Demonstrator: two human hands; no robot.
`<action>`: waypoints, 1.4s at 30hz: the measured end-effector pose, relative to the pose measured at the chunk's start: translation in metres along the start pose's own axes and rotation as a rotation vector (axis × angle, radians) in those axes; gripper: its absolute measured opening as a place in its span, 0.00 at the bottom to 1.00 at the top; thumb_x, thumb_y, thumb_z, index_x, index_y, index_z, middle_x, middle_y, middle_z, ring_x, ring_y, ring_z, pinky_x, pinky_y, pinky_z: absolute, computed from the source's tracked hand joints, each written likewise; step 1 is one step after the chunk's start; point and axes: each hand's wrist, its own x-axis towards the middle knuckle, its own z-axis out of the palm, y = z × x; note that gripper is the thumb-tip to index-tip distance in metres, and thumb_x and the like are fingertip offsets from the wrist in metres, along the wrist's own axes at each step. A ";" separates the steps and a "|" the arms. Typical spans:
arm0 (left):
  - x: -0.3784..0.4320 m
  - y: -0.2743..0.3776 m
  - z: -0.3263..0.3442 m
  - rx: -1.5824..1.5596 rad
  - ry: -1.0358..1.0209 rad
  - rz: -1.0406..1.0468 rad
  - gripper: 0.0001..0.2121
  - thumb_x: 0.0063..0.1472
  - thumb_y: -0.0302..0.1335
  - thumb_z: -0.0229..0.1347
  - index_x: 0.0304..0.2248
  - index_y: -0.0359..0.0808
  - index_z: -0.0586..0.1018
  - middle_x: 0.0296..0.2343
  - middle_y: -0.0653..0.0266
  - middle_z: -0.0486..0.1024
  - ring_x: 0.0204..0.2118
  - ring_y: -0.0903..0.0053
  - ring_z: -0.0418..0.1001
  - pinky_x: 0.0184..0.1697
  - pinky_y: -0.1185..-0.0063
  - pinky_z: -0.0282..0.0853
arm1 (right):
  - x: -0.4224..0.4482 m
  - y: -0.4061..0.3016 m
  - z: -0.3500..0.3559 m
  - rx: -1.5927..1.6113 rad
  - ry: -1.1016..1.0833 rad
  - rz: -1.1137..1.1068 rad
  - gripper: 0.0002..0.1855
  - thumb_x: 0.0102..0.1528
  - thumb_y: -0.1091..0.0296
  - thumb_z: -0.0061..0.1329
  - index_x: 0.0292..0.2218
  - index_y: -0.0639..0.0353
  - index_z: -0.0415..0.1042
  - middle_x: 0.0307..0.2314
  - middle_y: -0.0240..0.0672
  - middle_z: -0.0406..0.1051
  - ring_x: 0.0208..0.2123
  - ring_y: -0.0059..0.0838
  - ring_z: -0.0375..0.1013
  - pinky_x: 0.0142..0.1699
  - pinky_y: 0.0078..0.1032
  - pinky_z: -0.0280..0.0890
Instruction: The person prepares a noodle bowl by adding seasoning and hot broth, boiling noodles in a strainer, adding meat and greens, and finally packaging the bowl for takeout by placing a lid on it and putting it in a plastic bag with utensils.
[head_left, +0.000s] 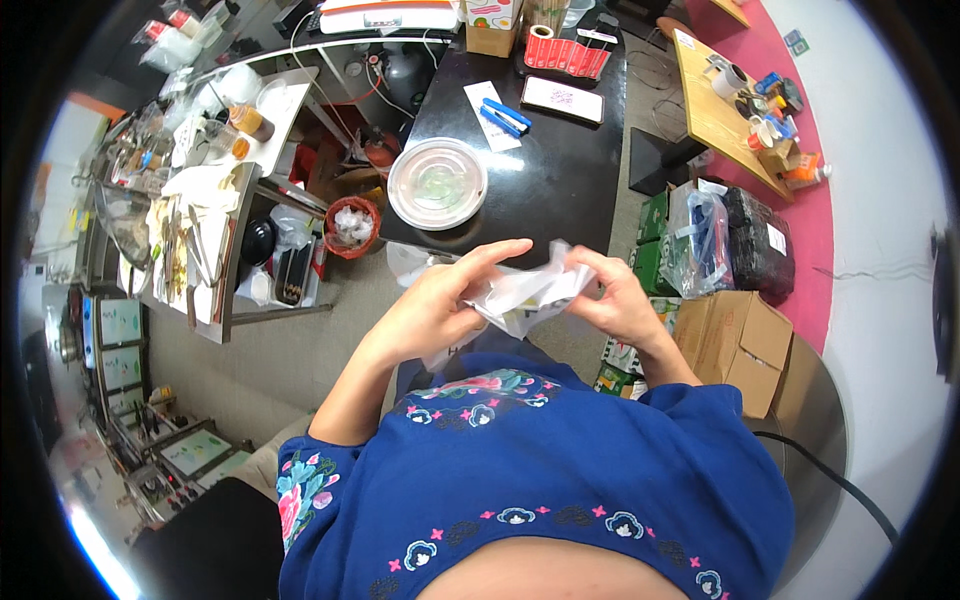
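Note:
Between my two hands, close to my body, is a thin translucent white plastic bag (525, 296), crumpled at the top and bearing some print. My left hand (442, 304) grips its left side, and my right hand (611, 296) pinches its right side. Just beyond the hands, a round plastic takeout bowl with a clear lid (437, 184) stands on the black table (559, 191), with something green visible through the lid. Past the bowl, a blue stapler (505, 118) lies on a printed paper slip (491, 97). A phone (562, 99) showing a printed code lies to their right.
A roll of red labels (566, 56) and a cardboard box (491, 37) stand at the table's far end. Left is a side table with tongs (201, 247) and a red waste basket (352, 229). Cardboard boxes (735, 341) and wrapped packages (757, 240) are on the right.

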 end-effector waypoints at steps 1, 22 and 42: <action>0.006 0.001 0.005 -0.014 0.016 -0.013 0.35 0.45 0.12 0.48 0.57 0.41 0.63 0.31 0.58 0.75 0.33 0.79 0.73 0.38 0.80 0.67 | -0.004 0.010 -0.015 0.081 -0.040 0.025 0.15 0.49 0.76 0.54 0.40 0.63 0.72 0.34 0.34 0.74 0.35 0.20 0.72 0.42 0.21 0.65; 0.055 0.003 0.021 -0.639 0.154 -0.151 0.30 0.54 0.17 0.55 0.57 0.34 0.61 0.46 0.61 0.69 0.44 0.81 0.70 0.47 0.82 0.66 | 0.000 0.012 -0.065 0.647 0.012 0.283 0.24 0.60 0.55 0.45 0.50 0.64 0.62 0.39 0.36 0.71 0.39 0.23 0.71 0.46 0.23 0.65; 0.032 -0.003 -0.014 0.147 -0.043 0.040 0.34 0.51 0.19 0.59 0.58 0.39 0.60 0.36 0.62 0.74 0.38 0.82 0.71 0.43 0.82 0.67 | -0.006 -0.020 0.009 -0.235 0.150 0.005 0.05 0.51 0.76 0.53 0.31 0.65 0.72 0.27 0.30 0.69 0.27 0.16 0.66 0.33 0.15 0.60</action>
